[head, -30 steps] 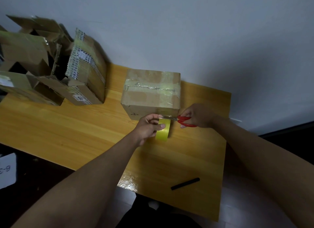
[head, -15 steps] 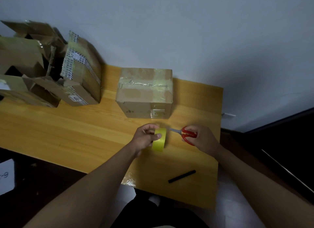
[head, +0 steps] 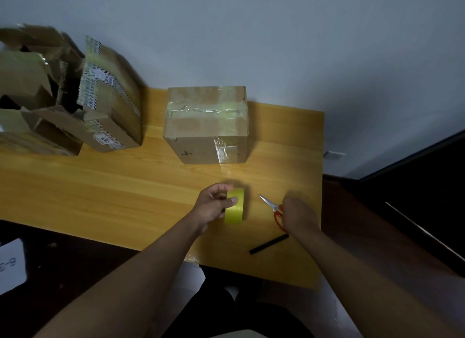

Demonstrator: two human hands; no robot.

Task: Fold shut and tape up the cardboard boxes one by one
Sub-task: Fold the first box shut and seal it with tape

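Left hand (head: 214,207) curled around the tape roll (head: 235,210), thumb lying across its yellow-green outer face, the other fingers behind it. Roll stood on edge, touching or just above the wooden table (head: 100,186); which of the two, could not tell. Right hand (head: 299,215) closed on the red handles of the scissors (head: 273,209), fingers hidden under the back of the hand. Metal blades pressed together, pointing up and to the left, toward the roll but apart from it. Scissors low over the table, near its right edge.

Taped box (head: 206,123) further back on the table, against the wall (head: 251,35), flaps folded shut. Clear tape across the seam on top, running left to right, and one more strip going down the front face near the right corner. Some small handwriting on the front face, too small to read. Box well apart from both hands.

Pile of other boxes (head: 63,98) at the far left of the table. Several with flaps standing open and torn edges; one with printed tape and a small white label, leaning against the rest. Exact number of boxes could not be told.

Black marker (head: 268,244) lying flat near the front edge of the table, just beside the right wrist, not touching it. White paper (head: 11,264) with printed digits low at the left, below the table level, partly cut by the frame. Dark floor (head: 402,224) at the right.
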